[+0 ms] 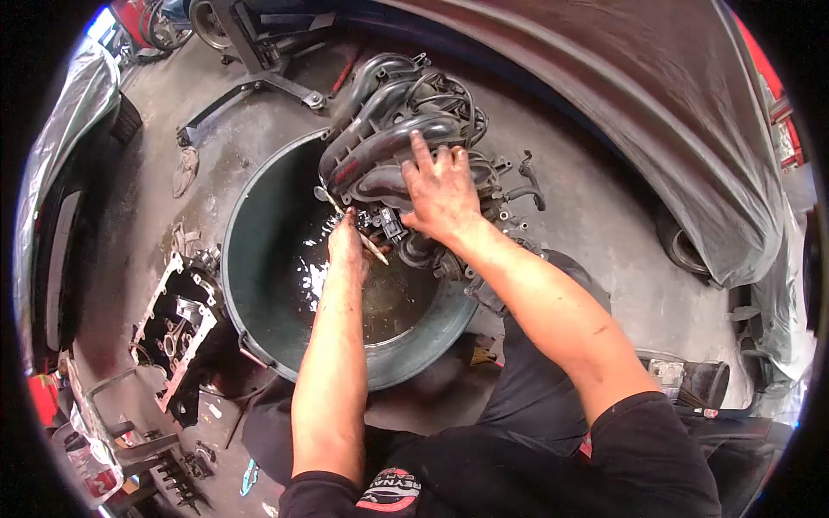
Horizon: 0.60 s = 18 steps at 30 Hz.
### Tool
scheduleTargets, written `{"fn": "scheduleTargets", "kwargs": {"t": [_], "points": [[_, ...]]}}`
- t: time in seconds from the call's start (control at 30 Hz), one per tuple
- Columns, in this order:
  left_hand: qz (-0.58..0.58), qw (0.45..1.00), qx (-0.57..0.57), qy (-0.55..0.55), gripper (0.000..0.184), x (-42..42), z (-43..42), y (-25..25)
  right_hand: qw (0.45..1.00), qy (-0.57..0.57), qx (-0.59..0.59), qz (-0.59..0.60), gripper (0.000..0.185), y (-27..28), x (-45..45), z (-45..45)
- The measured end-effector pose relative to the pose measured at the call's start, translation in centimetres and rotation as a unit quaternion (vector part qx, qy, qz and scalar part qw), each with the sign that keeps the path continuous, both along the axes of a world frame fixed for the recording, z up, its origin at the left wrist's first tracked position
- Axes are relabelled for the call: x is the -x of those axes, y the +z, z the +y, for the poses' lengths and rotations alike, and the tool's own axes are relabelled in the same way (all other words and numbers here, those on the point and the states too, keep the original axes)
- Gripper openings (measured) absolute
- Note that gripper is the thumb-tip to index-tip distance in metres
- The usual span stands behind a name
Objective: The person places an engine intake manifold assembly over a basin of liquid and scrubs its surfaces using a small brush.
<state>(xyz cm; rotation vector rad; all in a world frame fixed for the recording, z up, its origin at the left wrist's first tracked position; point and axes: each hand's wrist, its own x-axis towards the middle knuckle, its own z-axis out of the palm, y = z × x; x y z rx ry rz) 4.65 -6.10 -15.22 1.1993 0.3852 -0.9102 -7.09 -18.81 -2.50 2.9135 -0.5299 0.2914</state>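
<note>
A black engine intake manifold [393, 138] with curved runners rests across the far right rim of a large round green tub [259, 216]. My right hand [440, 190] lies on top of the manifold, its fingers spread over the runners. Below it, over the tub, my left hand [345, 237] is closed around a thin tool with a pale handle [375, 250]. The tool's other end sticks out past my fingers, close to the manifold's lower side; its working tip is not clear. Dark liquid [380, 302] with bright reflections lies in the tub.
Left of the tub stands an engine block [177, 332] with its inside exposed. A wheeled metal stand [259, 82] is at the far left. Grey covers [604, 95] drape over a vehicle on the right. Metal parts [177, 475] lie at the lower left.
</note>
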Motion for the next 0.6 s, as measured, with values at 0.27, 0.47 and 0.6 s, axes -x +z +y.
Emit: {"fn": "scheduleTargets", "kwargs": {"t": [0.27, 0.47, 0.6], "points": [[-0.006, 0.986, 0.115, 0.123, 0.029, 0.4, -2.4, -1.7, 0.999, 0.015, 0.032, -0.018, 0.070, -2.0, -0.6, 0.6], [-0.019, 0.976, 0.176, 0.125, 0.034, 1.7, -3.2, -1.3, 0.998, 0.036, 0.036, 0.022, 0.064, -1.0, -0.1, 0.8], [-0.002, 0.976, 0.165, 0.139, 0.038, 1.7, -3.6, 0.4, 0.995, 0.064, -0.071, 0.032, 0.061, 0.6, 1.0, -0.1]]}}
